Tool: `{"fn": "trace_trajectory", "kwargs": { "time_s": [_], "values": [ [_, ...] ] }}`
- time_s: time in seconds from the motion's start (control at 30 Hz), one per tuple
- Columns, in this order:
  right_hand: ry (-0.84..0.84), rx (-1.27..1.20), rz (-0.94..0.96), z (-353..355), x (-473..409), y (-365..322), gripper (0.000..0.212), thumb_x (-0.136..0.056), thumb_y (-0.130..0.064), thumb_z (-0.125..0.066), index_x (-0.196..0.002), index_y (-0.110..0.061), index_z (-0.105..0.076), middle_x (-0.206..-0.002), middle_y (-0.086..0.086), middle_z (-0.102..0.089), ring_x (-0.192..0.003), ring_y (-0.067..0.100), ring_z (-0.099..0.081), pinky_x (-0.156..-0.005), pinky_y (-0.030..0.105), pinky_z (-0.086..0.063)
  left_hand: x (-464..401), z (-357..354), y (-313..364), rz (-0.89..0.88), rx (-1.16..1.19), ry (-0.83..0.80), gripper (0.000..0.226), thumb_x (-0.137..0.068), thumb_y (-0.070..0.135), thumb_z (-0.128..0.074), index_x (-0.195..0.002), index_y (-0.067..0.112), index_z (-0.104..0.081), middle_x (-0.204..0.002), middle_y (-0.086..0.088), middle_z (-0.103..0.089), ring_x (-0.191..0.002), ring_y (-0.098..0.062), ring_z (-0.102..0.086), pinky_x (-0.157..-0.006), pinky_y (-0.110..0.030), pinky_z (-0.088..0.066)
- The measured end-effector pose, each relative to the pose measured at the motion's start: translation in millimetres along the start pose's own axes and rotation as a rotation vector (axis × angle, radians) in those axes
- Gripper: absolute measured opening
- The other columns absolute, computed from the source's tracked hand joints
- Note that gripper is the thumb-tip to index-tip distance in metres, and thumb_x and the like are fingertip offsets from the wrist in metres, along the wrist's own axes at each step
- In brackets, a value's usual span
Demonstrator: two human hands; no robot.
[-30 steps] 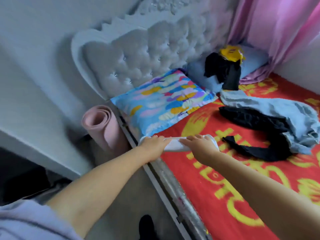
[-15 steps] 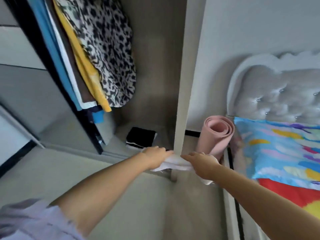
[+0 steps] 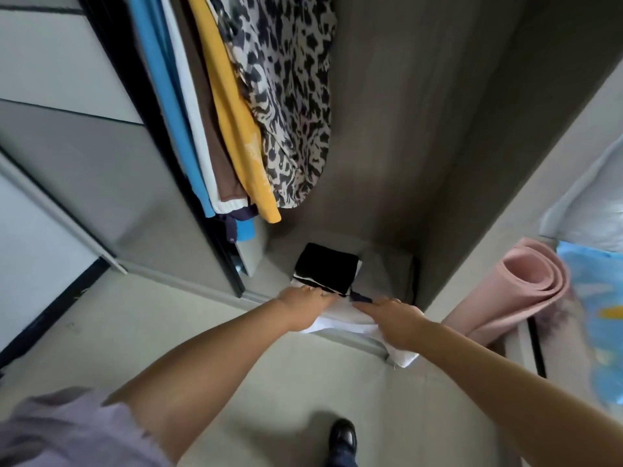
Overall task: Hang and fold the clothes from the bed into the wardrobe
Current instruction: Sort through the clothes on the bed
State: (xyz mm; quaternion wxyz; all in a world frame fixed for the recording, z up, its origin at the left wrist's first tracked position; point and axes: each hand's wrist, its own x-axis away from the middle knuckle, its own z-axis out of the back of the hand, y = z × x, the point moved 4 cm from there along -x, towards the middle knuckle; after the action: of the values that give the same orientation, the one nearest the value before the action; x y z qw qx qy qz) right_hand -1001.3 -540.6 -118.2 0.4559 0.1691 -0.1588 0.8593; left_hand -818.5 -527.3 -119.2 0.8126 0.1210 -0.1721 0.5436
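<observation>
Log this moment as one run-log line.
phase: stowing | left hand and right hand: gripping folded white garment | position: wardrobe floor edge, beside black folded stack

Grey-brown wardrobe floor (image 3: 384,261) carries folded black garment with white trim (image 3: 325,268), lying left of bare patch near right wall. Pale grey room floor (image 3: 256,362) in front of wardrobe: rolled pink foam mat (image 3: 515,291) at right, black shoe (image 3: 343,434) at bottom
</observation>
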Motion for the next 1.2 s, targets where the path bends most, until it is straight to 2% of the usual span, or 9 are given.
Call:
{"fn": "trace_trajectory", "kwargs": {
  "time_s": [0.17,0.47,0.63,0.7,0.77,0.87,0.97,1.07,1.2],
  "values": [
    [-0.048,-0.054,-0.004,-12.6,-83.5,28.9,0.074,-0.092,-0.003,-0.034,-0.148,-0.047,-0.016,-0.139,0.003,-0.043,-0.123,0.027,-0.046,-0.099,0.043,-0.043,-78.8,-22.2,-46.0,-0.004,-0.010,-0.092,0.078,-0.083,0.001,-0.055,-0.149,0.025,-0.021,-0.132,-0.012,-0.049,-0.118,-0.034,-0.052,-0.084,-0.040,-0.044],
    [-0.076,-0.098,-0.014,-44.9,-286.2,98.8,0.070,-0.091,-0.006,-0.043,-0.149,-0.040,-0.022,-0.138,0.006,-0.046,-0.122,0.029,-0.050,-0.095,0.038,-0.047,-248.5,-68.8,-145.4,0.032,-0.024,-0.146,0.063,-0.093,0.011,-0.045,-0.149,0.025,-0.021,-0.131,-0.010,-0.047,-0.114,-0.036,-0.053,-0.082,-0.047,-0.048],
    [-0.061,-0.095,-0.027,-90.9,-407.5,141.7,0.064,-0.094,-0.013,-0.046,-0.151,-0.032,-0.024,-0.144,0.011,-0.042,-0.124,0.031,-0.049,-0.101,0.038,-0.042,-361.2,-120.1,-198.7,0.016,-0.138,-0.065,0.062,-0.095,0.018,-0.046,-0.151,0.022,-0.020,-0.130,-0.012,-0.049,-0.112,-0.035,-0.055,-0.083,-0.045,-0.048],
    [0.044,-0.036,-0.066,-100.0,-449.0,158.4,0.067,-0.091,-0.007,-0.045,-0.150,-0.032,-0.024,-0.143,0.011,-0.043,-0.124,0.033,-0.049,-0.098,0.043,-0.045,-405.5,-138.0,-217.7,0.047,-0.163,0.009,0.064,-0.093,0.018,-0.047,-0.150,0.022,-0.019,-0.132,-0.011,-0.047,-0.115,-0.034,-0.051,-0.088,-0.047,-0.045],
    [0.161,0.056,-0.141,-110.5,-482.6,169.7,0.072,-0.089,-0.003,-0.042,-0.151,-0.032,-0.020,-0.147,0.012,-0.036,-0.133,0.035,-0.038,-0.101,0.052,-0.039,-444.2,-161.3,-234.0,0.108,-0.169,0.085,0.065,-0.092,0.015,-0.044,-0.150,0.022,-0.017,-0.141,-0.010,-0.041,-0.125,-0.033,-0.041,-0.099,-0.051,-0.035],
    [0.269,0.044,-0.221,-159.3,-522.5,177.0,0.075,-0.091,-0.002,-0.040,-0.153,-0.032,-0.010,-0.158,0.009,-0.014,-0.146,0.034,-0.007,-0.112,0.060,-0.015,-487.0,-214.5,-253.0,0.163,-0.150,0.170,0.064,-0.097,0.015,-0.038,-0.153,0.026,-0.009,-0.156,-0.005,-0.022,-0.142,-0.030,-0.022,-0.110,-0.059,-0.015],
    [0.197,-0.051,-0.222,-235.3,-554.6,170.2,0.082,-0.091,0.004,-0.039,-0.152,-0.036,-0.003,-0.161,0.009,0.005,-0.146,0.037,0.012,-0.114,0.062,-0.003,-511.3,-277.7,-263.5,0.126,-0.162,0.258,0.068,-0.093,0.015,-0.049,-0.152,0.028,-0.017,-0.158,-0.005,-0.022,-0.144,-0.030,-0.022,-0.110,-0.063,-0.015],
    [0.042,-0.087,-0.230,-301.9,-577.7,157.7,0.077,-0.095,-0.004,-0.038,-0.151,-0.042,0.000,-0.159,0.012,0.015,-0.142,0.043,0.021,-0.108,0.068,0.003,-524.0,-355.5,-271.7,0.173,-0.057,-0.010,0.080,-0.092,0.007,-0.038,-0.151,0.032,0.010,-0.161,-0.004,0.012,-0.147,-0.029,0.009,-0.112,-0.062,-0.002],
    [0.011,-0.062,-0.206,-324.7,-585.8,156.3,0.076,-0.093,-0.029,-0.046,-0.150,-0.042,0.002,-0.158,0.013,0.019,-0.140,0.042,0.028,-0.102,0.072,0.013,-524.9,-385.3,-271.2,0.175,0.116,-0.191,0.090,-0.090,0.015,-0.046,-0.147,0.036,0.020,-0.156,-0.001,0.028,-0.144,-0.028,0.022,-0.111,-0.062,-0.006]
  ]
}}
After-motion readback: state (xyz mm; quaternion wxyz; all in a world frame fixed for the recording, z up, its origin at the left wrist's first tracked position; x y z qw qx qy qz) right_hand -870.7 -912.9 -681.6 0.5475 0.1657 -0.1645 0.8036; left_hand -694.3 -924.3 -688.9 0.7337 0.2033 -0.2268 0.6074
